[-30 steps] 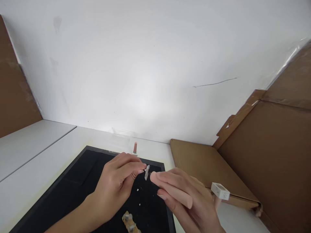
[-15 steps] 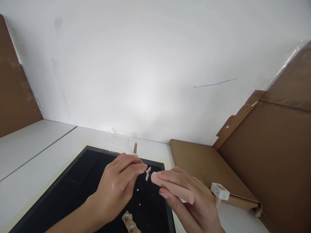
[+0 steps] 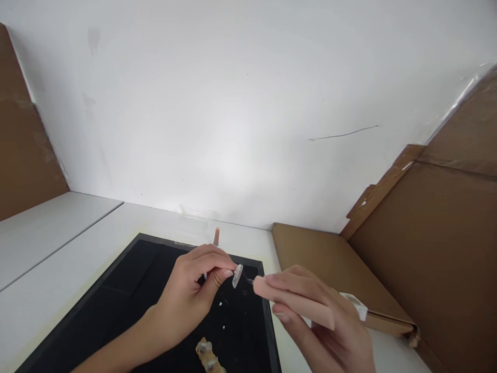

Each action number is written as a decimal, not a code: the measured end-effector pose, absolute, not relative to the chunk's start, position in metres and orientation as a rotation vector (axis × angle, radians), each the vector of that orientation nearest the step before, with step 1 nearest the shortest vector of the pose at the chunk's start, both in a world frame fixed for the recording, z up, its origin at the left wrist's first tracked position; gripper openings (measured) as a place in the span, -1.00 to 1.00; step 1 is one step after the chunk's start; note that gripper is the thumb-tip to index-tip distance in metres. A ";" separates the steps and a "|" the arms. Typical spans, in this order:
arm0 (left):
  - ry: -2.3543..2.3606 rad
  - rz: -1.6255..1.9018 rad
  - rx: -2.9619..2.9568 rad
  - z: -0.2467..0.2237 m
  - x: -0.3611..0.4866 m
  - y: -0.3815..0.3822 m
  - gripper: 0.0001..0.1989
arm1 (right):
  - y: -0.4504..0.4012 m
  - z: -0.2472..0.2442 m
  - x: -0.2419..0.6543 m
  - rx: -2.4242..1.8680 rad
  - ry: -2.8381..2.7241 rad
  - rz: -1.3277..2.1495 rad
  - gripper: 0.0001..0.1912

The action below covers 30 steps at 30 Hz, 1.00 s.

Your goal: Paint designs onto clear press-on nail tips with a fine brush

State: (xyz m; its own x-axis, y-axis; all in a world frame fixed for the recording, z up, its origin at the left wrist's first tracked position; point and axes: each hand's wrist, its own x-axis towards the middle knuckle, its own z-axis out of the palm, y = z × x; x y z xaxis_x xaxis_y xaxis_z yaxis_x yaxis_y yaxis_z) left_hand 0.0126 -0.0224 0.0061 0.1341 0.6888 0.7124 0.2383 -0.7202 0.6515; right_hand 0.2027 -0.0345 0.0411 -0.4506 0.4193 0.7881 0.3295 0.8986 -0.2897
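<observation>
Between thumb and forefinger, my left hand (image 3: 194, 292) pinches a small pale, shiny piece (image 3: 237, 276) above the black tray. My right hand (image 3: 318, 316) is wrapped round a pink cylindrical handle (image 3: 297, 304), whose thin tip (image 3: 249, 280) points left at the pale piece with a small gap between them. On the black tray (image 3: 135, 290) below lie tiny white bits (image 3: 223, 327) and a yellowish strip with clear lumps (image 3: 208, 356).
Behind the tray stands a pink-topped bottle (image 3: 216, 237), partly hidden by my left hand. A flat cardboard box (image 3: 330, 259) lies at the right, with a small white block (image 3: 355, 305) by its front edge. Cardboard walls (image 3: 446, 223) flank the table.
My right hand has moved right and slightly down with the pink handle, widening the gap to the pale piece. My left fingers have shifted and the piece is turned.
</observation>
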 end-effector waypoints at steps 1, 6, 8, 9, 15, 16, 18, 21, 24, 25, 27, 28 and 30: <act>0.904 1.567 1.967 0.007 0.012 -0.022 -0.82 | -0.035 0.041 0.204 -0.543 -2.066 0.097 -0.80; 0.895 1.383 1.678 0.009 0.010 -0.020 -0.84 | -0.036 0.041 0.208 -0.566 -2.059 0.071 -0.75; 0.879 1.356 1.613 0.009 0.010 -0.020 -0.84 | -0.035 0.040 0.206 -0.570 -2.058 0.087 -0.72; 0.874 1.352 1.594 0.009 0.010 -0.020 -0.84 | -0.035 0.040 0.205 -0.573 -2.057 0.091 -0.70; 0.830 1.353 1.564 0.006 0.012 -0.017 -0.86 | -0.033 0.038 0.202 -0.598 -2.088 0.131 -0.71; 0.826 1.350 1.562 0.005 0.012 -0.017 -0.86 | -0.033 0.038 0.201 -0.606 -2.094 0.139 -0.71; 0.828 1.347 1.558 0.005 0.013 -0.016 -0.86 | -0.033 0.038 0.200 -0.617 -2.114 0.145 -0.72; 0.836 1.347 1.544 0.005 0.013 -0.016 -0.86 | -0.035 0.039 0.198 -0.616 -2.161 0.177 -0.74; 0.837 1.343 1.526 0.005 0.014 -0.015 -0.86 | -0.037 0.042 0.196 -0.610 -2.212 0.220 -0.78; 0.843 1.339 1.526 0.006 0.014 -0.015 -0.86 | -0.038 0.043 0.196 -0.606 -2.234 0.234 -0.80; 0.862 1.332 1.532 0.005 0.014 -0.014 -0.86 | -0.039 0.045 0.197 -0.607 -2.261 0.266 -0.83; 0.873 1.332 1.536 0.005 0.014 -0.013 -0.86 | -0.039 0.045 0.198 -0.607 -2.258 0.275 -0.83; 0.889 1.343 1.543 0.004 0.014 -0.011 -0.86 | -0.038 0.044 0.199 -0.608 -2.222 0.261 -0.79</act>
State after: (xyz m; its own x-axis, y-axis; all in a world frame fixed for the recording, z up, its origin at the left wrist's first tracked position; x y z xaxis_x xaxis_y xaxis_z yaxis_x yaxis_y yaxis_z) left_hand 0.0138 -0.0114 0.0040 0.1590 0.9206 0.3568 -0.0306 -0.3566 0.9338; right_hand 0.1987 -0.0384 0.0437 -0.5647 0.5044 0.6532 0.3395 0.8634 -0.3733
